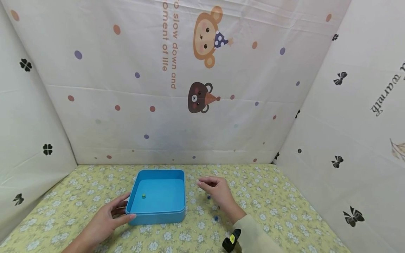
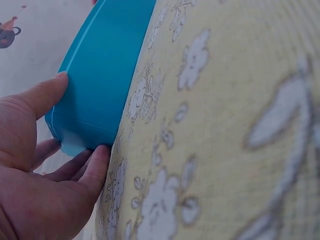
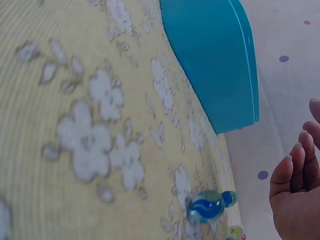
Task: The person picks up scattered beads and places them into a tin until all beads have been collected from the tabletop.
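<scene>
**Blue box with one marble inside, others still outside**

The open blue box (image 1: 158,218) sits on the yellow floral tablecloth (image 1: 177,242), and a single green marble (image 1: 143,196) lies on its floor, towards the left side. That is all the box visibly contains, so the work looks to be near its beginning.

Outside, the right wrist view shows at least three marbles on the cloth: a clear glass marble with a blue swirl (image 3: 206,206), a blue one just behind it (image 3: 229,198), and a yellow-green one with a touch of red (image 3: 234,233), partly cut off by the frame. These remain to the right of the box, near the right forearm.

The left hand (image 1: 105,219) grasps the box by its near left corner, thumb against the front wall and fingers around the side. The right hand (image 1: 218,189) is in the air right of the box, apart from it, thumb and forefinger brought together; whether they pinch a marble cannot be told.
</scene>
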Action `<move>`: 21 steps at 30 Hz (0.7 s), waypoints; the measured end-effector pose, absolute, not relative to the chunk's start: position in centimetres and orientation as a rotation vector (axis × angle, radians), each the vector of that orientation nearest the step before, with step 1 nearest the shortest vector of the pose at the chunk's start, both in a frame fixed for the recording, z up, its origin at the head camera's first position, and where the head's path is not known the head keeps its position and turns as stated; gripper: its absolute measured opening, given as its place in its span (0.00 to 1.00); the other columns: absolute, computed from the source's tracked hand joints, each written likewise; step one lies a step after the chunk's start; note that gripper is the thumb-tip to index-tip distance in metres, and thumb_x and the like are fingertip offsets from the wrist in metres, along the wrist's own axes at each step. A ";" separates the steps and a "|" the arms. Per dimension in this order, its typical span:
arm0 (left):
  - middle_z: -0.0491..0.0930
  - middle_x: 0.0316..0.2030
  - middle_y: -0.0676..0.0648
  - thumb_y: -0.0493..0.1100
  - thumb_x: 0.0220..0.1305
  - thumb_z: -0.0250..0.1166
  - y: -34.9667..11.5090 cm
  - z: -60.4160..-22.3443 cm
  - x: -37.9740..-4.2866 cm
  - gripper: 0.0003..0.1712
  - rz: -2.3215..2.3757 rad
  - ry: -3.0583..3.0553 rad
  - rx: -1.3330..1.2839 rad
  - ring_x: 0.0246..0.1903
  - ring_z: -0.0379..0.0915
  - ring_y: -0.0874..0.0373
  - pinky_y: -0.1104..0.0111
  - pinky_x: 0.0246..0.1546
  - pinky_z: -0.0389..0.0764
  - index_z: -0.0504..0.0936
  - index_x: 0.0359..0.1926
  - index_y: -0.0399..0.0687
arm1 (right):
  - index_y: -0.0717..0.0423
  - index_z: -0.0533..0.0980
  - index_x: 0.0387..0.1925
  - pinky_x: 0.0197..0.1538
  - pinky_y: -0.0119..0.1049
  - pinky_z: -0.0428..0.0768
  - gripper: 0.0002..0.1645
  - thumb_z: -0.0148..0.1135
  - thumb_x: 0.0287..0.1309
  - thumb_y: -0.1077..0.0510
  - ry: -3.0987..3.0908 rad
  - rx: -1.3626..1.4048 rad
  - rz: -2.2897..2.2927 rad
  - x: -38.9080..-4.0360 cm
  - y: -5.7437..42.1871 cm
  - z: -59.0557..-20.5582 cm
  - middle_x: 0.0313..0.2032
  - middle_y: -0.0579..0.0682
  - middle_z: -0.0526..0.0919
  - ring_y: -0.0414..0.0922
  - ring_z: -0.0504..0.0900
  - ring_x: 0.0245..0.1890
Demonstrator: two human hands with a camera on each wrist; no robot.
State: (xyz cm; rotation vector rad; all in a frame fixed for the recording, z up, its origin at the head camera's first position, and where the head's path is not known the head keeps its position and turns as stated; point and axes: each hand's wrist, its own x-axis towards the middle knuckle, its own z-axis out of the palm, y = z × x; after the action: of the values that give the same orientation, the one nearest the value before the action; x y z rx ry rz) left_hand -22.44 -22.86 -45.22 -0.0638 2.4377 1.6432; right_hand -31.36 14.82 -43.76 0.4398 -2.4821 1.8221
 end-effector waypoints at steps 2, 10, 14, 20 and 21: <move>0.63 0.72 0.26 0.53 0.65 0.72 -22.9 -45.2 -22.4 0.53 1.645 2.437 -0.071 0.64 0.71 0.33 0.57 0.57 0.90 0.53 0.81 0.48 | 0.56 0.86 0.53 0.49 0.49 0.93 0.21 0.71 0.65 0.48 -2.482 0.428 1.827 -31.3 15.0 -43.8 0.52 0.52 0.87 0.40 0.84 0.43; 0.62 0.71 0.24 0.51 0.66 0.72 -22.9 -45.1 -22.6 0.53 1.635 2.438 -0.064 0.65 0.71 0.31 0.57 0.56 0.91 0.51 0.82 0.45 | 0.55 0.85 0.55 0.51 0.48 0.93 0.21 0.71 0.65 0.48 -2.529 0.416 1.853 -31.1 15.8 -44.1 0.51 0.53 0.86 0.42 0.84 0.44; 0.62 0.71 0.24 0.52 0.66 0.72 -22.9 -45.2 -22.8 0.53 1.621 2.447 -0.082 0.64 0.71 0.31 0.58 0.55 0.91 0.51 0.82 0.44 | 0.57 0.84 0.56 0.48 0.45 0.92 0.24 0.71 0.65 0.47 -2.565 0.401 1.848 -31.3 16.3 -44.4 0.51 0.52 0.86 0.43 0.84 0.44; 0.63 0.71 0.25 0.52 0.65 0.72 -22.8 -45.0 -22.6 0.53 1.627 2.445 -0.076 0.64 0.72 0.32 0.58 0.56 0.91 0.52 0.81 0.44 | 0.57 0.84 0.57 0.53 0.43 0.93 0.25 0.70 0.66 0.46 -2.616 0.407 1.819 -31.3 17.0 -44.4 0.58 0.54 0.84 0.44 0.85 0.50; 0.62 0.71 0.25 0.53 0.65 0.72 -22.8 -45.0 -22.5 0.53 1.629 2.444 -0.070 0.64 0.71 0.32 0.57 0.56 0.91 0.52 0.81 0.45 | 0.56 0.84 0.57 0.54 0.43 0.93 0.25 0.70 0.66 0.46 -2.630 0.410 1.805 -31.3 17.1 -44.4 0.59 0.54 0.84 0.44 0.85 0.51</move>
State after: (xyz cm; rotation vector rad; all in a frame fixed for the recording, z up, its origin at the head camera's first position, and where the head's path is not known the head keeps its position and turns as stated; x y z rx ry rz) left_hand -22.54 -22.85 -44.99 -0.0698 2.4435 1.6293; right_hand -31.32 17.13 -44.44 0.4099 -2.6299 1.8046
